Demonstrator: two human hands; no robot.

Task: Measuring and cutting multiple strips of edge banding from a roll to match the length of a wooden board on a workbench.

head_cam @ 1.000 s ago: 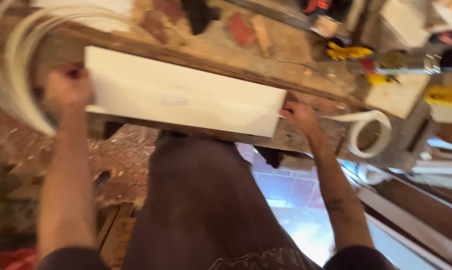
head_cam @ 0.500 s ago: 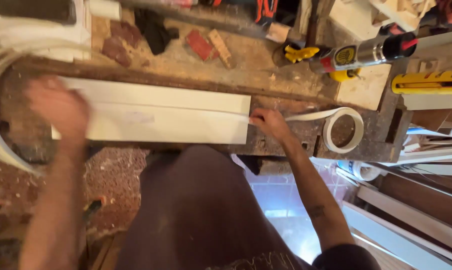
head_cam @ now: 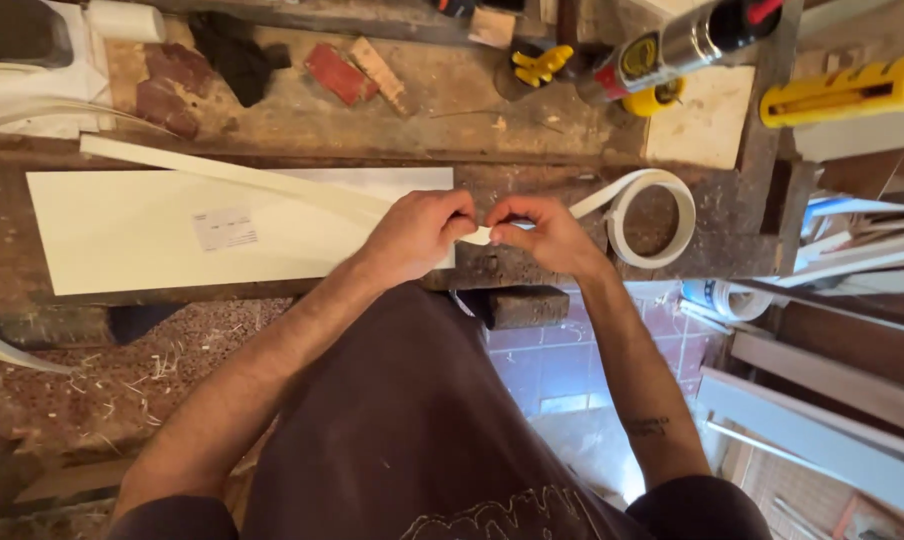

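Both hands pinch one white edge-banding strip [head_cam: 477, 234] at the near right corner of the single white panel [head_cam: 132, 245]: left hand [head_cam: 419, 232] and right hand [head_cam: 542, 232], fingers curled shut (knuckles nearly touching). One banding roll [head_cam: 652, 218] lies right of the panel.

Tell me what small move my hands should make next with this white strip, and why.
Probably snap or tear the white strip where it sits pinched between the left hand and right hand. One length already runs across the white panel past its far end, while the other side leads to the roll, so the piece looks measured.
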